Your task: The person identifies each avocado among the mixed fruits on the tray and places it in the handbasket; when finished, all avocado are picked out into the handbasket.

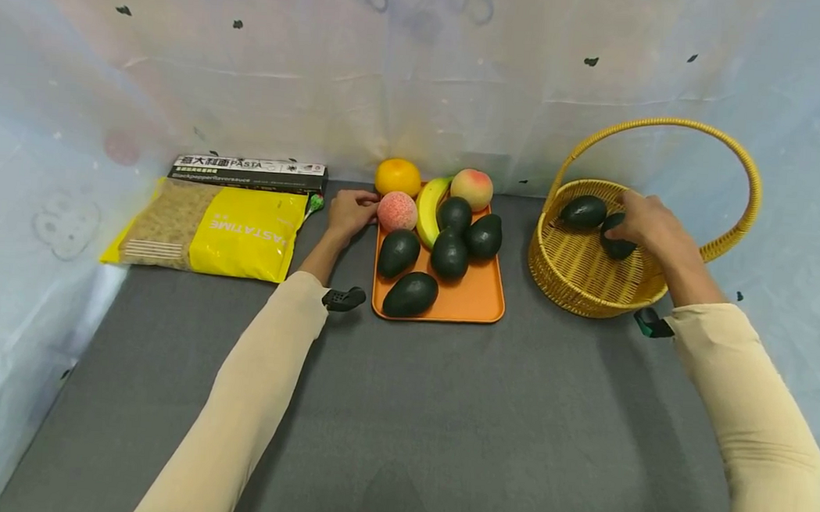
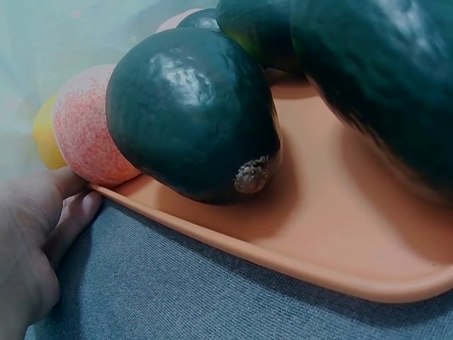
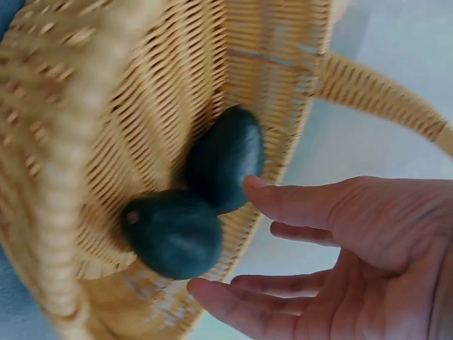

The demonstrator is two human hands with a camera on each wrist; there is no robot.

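Observation:
My right hand (image 1: 646,223) reaches into the yellow wicker basket (image 1: 577,294), thumb and fingers spread. Its fingertips are right at an avocado (image 3: 173,234), which lies against a second avocado (image 3: 228,157) on the basket's bottom. At the left rim of the orange tray (image 1: 474,299), my left hand (image 1: 351,212) touches the edge with its fingertips, close beside a pink speckled round fruit (image 1: 397,211). The tray also carries several dark green avocados (image 1: 411,294), a banana (image 1: 429,210) and a peach (image 1: 472,188). An orange (image 1: 397,178) sits at its far left corner.
Left of the tray lies a yellow bag of pasta (image 1: 242,230), with a black and white pasta box (image 1: 249,174) behind it. The basket's tall handle (image 1: 753,183) arches over its opening. A pale sheet (image 1: 463,79) hangs behind the grey table (image 1: 456,415).

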